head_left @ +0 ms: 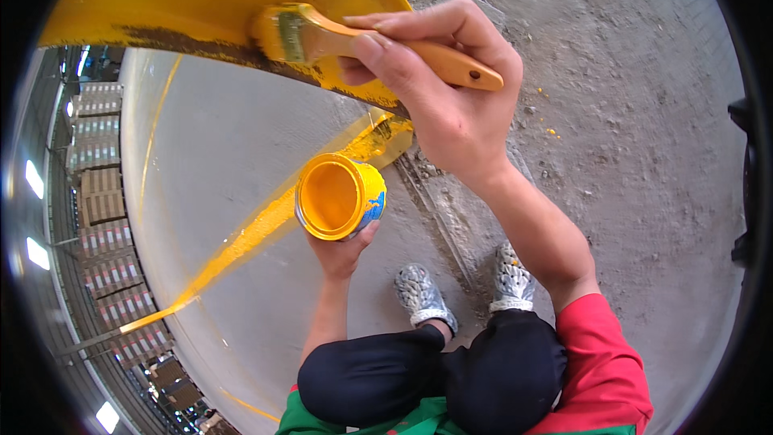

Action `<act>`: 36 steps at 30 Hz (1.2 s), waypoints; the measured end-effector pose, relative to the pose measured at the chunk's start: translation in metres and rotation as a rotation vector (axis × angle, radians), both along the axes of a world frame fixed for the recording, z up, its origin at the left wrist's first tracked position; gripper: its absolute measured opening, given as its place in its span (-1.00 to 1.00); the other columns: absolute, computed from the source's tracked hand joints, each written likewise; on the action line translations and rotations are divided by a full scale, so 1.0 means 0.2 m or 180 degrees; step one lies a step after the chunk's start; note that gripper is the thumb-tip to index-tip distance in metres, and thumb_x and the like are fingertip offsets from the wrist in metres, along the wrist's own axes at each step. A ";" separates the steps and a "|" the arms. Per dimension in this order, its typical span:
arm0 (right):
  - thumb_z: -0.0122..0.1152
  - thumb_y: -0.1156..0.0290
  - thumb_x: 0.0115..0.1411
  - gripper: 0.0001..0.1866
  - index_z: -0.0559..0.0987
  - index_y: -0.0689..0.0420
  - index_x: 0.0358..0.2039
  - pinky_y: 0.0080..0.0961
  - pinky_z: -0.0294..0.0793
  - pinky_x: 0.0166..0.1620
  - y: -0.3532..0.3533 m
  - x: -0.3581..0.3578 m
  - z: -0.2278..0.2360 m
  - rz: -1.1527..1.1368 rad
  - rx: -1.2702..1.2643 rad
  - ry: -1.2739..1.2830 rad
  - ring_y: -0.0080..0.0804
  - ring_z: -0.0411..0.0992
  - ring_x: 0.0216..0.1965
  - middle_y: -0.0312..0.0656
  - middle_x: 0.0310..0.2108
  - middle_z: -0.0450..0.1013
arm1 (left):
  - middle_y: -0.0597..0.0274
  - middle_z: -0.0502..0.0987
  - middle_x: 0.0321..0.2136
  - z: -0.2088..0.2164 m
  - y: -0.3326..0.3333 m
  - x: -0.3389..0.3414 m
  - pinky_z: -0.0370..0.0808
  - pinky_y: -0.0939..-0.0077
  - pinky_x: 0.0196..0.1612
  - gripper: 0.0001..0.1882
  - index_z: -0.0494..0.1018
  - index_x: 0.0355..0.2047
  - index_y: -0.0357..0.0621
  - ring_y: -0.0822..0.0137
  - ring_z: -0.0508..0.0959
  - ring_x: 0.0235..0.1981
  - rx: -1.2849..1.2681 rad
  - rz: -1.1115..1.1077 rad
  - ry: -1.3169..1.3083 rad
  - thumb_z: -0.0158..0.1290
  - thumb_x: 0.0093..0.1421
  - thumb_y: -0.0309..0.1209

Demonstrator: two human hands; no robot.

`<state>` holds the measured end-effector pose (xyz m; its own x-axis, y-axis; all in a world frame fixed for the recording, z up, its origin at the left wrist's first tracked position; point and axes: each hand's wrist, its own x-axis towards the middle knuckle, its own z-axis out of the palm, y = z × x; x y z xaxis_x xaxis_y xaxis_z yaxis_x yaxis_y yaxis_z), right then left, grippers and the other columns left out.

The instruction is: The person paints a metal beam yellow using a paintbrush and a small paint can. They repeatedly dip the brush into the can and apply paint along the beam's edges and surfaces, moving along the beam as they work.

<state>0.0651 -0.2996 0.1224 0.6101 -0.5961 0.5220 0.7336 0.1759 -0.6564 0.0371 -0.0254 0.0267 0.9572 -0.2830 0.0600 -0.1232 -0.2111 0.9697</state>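
Note:
My right hand (451, 80) grips a paintbrush (419, 48) by its wooden handle. Its yellow-coated bristles press against the lower part of a large yellow panel (201, 0), next to a dark, unevenly covered strip along the edge. Lower down, my left hand (342, 251) is wrapped round a paint can (374, 193), its far fingers hidden by it. The can has no lid on, tilts toward me and holds yellow-orange paint (330, 195). Paint has run over its rim and outer side.
A yellow painted line (250, 238) runs across the grey floor beneath the can. Stacked cartons (105, 193) stand along the far left. Rough, dusty ground (628, 153) with yellow drips lies to the right. My shoes (420, 290) are below, between my arms.

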 end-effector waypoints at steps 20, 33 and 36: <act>0.33 0.61 0.24 -0.91 0.56 0.31 -0.36 -0.61 0.64 -0.31 -0.05 0.02 0.07 -0.0097 -0.0926 0.0689 -0.47 0.67 -0.38 -0.14 -0.40 0.63 | 0.21 0.46 0.16 0.23 0.13 0.11 0.38 0.23 0.33 -0.10 0.31 0.30 -0.14 0.25 0.49 0.18 -0.0475 0.0916 -0.0830 0.45 -0.07 -0.55; 0.34 0.57 0.26 -0.88 0.56 0.30 -0.35 -0.58 0.67 -0.31 -0.04 0.10 0.53 0.0350 0.0112 -0.0399 -0.45 0.66 -0.37 -0.09 -0.39 0.63 | 0.18 0.47 0.14 0.31 0.11 0.09 0.47 0.29 0.27 -0.08 0.26 0.29 -0.13 0.27 0.52 0.15 -0.0446 0.0883 -0.0945 0.48 -0.07 -0.51; 0.34 0.59 0.22 -0.88 0.54 0.29 -0.42 -0.61 0.60 -0.37 -0.01 0.05 0.31 0.0349 0.0264 0.0049 -0.52 0.63 -0.44 -0.16 -0.49 0.61 | 0.17 0.46 0.13 0.31 0.11 0.10 0.46 0.28 0.27 -0.07 0.25 0.29 -0.15 0.26 0.52 0.15 -0.0425 0.0917 -0.1023 0.49 -0.07 -0.49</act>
